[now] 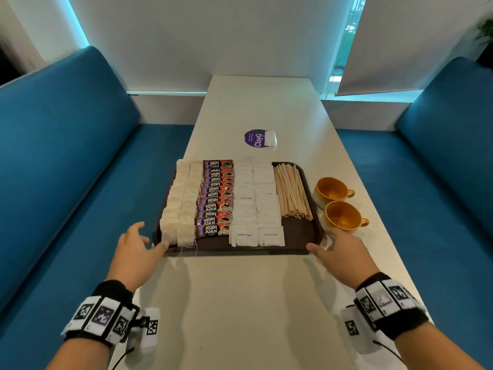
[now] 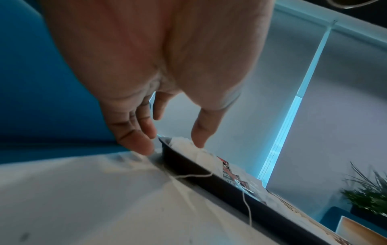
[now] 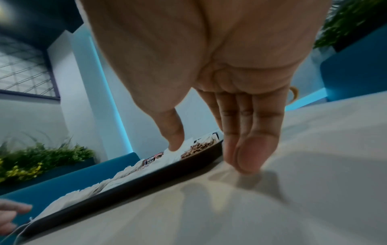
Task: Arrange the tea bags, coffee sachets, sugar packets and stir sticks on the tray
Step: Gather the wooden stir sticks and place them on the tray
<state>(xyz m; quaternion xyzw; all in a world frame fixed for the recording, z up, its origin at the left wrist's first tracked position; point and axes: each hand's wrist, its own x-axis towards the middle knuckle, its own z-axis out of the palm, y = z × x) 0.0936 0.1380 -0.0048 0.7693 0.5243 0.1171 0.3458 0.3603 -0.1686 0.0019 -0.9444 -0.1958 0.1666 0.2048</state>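
Both wrist views are blurred, and the palms fill most of each picture, hiding much of the tray (image 1: 298, 244). Print on the far sugar packets (image 1: 254, 201) is too small to read.

A long pale table (image 1: 240, 303) runs between two blue benches (image 1: 66, 169), with white walls and window blinds beyond. On the dark tray, from its left edge rightward, lie two rows of tea bags (image 1: 181, 201), a row of red coffee sachets (image 1: 216, 196), two rows of sugar packets, then a bundle of stir sticks (image 1: 292, 193). Two orange cups (image 1: 338, 206) stand just right of the tray; beyond it, a lone tea bag (image 1: 270, 138) overlaps a purple sticker (image 1: 253, 138).

The left hand (image 1: 134, 252) is at the tray's near left corner, fingers (image 2: 136, 142) relaxed and spread, gripping nothing. The right hand (image 1: 340, 253) is at the near right corner, fingers (image 3: 249, 154) straight, tips on the table beside the rim.
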